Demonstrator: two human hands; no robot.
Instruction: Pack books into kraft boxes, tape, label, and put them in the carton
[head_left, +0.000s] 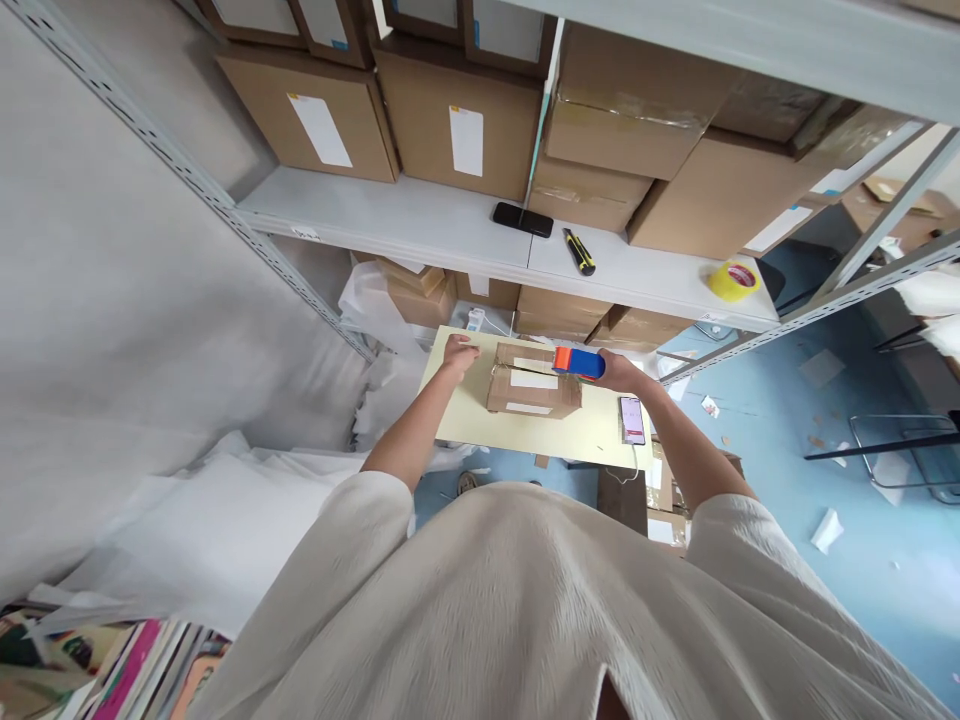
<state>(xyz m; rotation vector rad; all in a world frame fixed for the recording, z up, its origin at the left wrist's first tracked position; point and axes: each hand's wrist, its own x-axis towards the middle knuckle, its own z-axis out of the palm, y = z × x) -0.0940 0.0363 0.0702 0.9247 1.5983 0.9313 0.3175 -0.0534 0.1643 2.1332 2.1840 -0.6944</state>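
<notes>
A small cardboard box (541, 402) with white labels and clear tape sits on the pale yellow tabletop (465, 425). My right hand (619, 371) grips a blue and orange tape dispenser (581, 362) at the box's upper right edge. Whether the dispenser touches the cardboard I cannot tell. To the left of the box, apart from it, my left hand (459, 354) is over the tabletop, holding nothing, with its fingers loosely stretched. A phone (632, 420) with a lit screen and a white cable lies right of the box.
On the grey shelf (420, 222) ahead are a black phone (523, 219), a yellow and black utility knife (579, 252) and a yellow tape roll (733, 281). Large cartons (461, 125) stand behind them. White wrapping sheets (225, 530) heap up at left; scraps litter the blue floor (795, 480).
</notes>
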